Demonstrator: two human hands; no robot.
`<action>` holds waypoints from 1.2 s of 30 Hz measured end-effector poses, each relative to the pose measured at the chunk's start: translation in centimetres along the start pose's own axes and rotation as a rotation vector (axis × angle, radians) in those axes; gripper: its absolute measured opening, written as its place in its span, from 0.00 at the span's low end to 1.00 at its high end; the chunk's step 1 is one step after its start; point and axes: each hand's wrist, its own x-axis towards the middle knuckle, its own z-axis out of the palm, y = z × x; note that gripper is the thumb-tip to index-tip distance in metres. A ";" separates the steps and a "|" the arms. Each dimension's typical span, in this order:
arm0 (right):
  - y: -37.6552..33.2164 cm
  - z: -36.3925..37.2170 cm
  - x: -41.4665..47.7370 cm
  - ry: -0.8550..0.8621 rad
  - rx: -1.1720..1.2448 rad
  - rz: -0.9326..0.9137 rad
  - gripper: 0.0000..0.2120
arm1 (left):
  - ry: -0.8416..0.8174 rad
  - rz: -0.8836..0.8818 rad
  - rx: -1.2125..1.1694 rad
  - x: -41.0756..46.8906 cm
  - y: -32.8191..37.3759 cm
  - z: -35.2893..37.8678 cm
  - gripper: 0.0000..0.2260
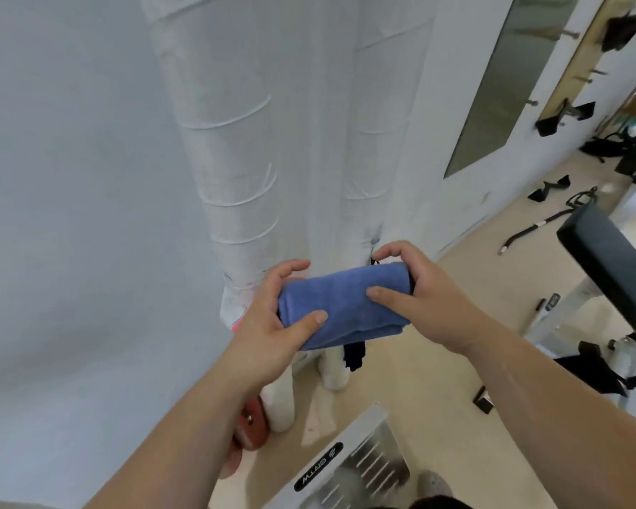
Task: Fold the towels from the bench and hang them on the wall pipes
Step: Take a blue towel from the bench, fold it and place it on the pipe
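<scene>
White wrapped pipes (235, 148) run down the wall behind. In front, left hand (268, 317) grips the blue towel (346, 306) at its left end, thumb on the near face, fingers curled behind. Towel is folded into a thick bundle, held in mid-air just in front of the pipes. Some dark cloth (355, 356) dangles below it; can't tell what. At the other end, right hand (434, 299) clamps it the same way. Likely light, soft, floppy; layers slide, so pinch the full stack at both ends. Far right: padded bench (610, 259).
</scene>
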 end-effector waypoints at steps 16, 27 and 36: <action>3.6 -20.7 15.0 -0.156 0.271 -0.293 0.16 | 0.468 0.250 0.234 18.4 11.5 14.6 0.10; -10.1 -30.0 24.7 0.052 0.234 -0.796 0.15 | 0.609 0.592 0.523 27.3 28.2 11.3 0.18; -14.5 -31.4 30.6 0.155 0.093 -0.878 0.15 | 0.715 0.637 0.674 32.5 31.4 7.9 0.19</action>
